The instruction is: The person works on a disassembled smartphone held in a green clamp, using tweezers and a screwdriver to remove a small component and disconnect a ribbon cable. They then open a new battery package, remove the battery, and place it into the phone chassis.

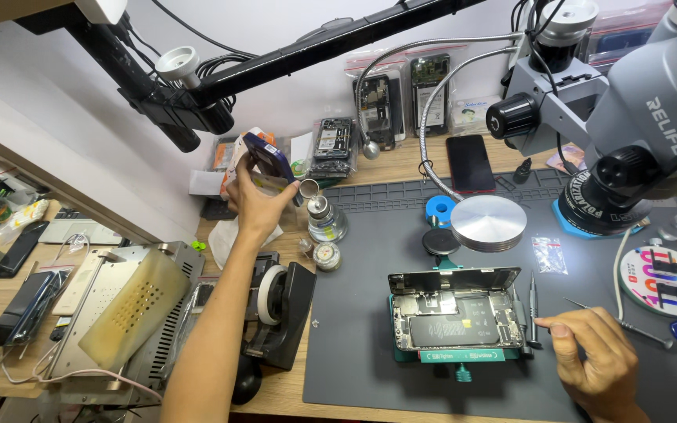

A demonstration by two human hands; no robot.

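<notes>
Gripping a blue phone back cover [266,159] in my left hand [258,202], raised for inspection; right hand [595,362] curled loosely beside the clamped opened phone [454,315], empty.

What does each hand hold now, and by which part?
Left hand holds a blue phone by its lower end. Right hand holds nothing clearly.

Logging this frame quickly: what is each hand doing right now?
Left hand: closed, holding up a blue phone back cover.
Right hand: resting on the grey mat beside the clamped opened phone; whether it holds anything cannot be told.
</notes>
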